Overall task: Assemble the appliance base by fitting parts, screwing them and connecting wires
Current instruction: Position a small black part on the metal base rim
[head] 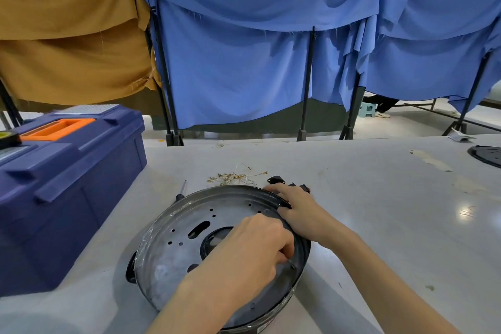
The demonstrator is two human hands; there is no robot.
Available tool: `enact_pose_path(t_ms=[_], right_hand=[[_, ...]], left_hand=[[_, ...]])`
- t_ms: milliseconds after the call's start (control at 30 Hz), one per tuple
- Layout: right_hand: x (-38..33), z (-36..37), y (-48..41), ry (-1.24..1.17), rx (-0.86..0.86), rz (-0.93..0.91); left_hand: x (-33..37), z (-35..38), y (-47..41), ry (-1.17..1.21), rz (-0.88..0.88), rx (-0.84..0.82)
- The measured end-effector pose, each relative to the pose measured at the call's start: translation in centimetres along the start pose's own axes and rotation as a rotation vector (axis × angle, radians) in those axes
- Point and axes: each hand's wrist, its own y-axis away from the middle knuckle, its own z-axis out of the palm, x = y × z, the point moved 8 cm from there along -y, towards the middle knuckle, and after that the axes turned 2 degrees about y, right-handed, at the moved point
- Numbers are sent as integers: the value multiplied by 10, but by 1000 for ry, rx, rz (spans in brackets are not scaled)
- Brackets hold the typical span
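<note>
Your left hand (254,247) is nearest, reaching in from the lower edge over the round metal base (184,247). Its fingers are curled and pinch a small metal piece (291,264) just inside the right rim; what that piece is cannot be told. Your right hand (294,207) comes in from the right and grips the far right rim, fingers curled over the edge and thumb inside. The base sits on the pale table (379,225) right in front of you, its near edge close to the table's front, its perforated plate facing up. To your left the blue toolbox (67,184) stands close beside the base, with only a narrow strip of tabletop between them. To your right the tabletop runs wide and bare. Just past the far rim lie a screwdriver (181,192) on the left, touching or almost touching the rim, a tangle of wires (235,176) in the middle, and some black parts (276,179) by your right fingertips. A tape roll (8,139) rests on the toolbox lid. A black disc (488,156) lies near the table's far right edge. Beyond the table hang a brown cloth (67,35) and a blue cloth (244,62) on dark frames.
</note>
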Motion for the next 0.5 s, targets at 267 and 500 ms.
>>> enact_pose_path(t_ms=[267, 500], right_hand=[[3, 1, -1, -12, -2, 14], [3, 1, 0, -22, -8, 28]], left_hand=[[-1, -1, -1, 9, 4, 16], [3, -2, -1, -45, 19, 11]])
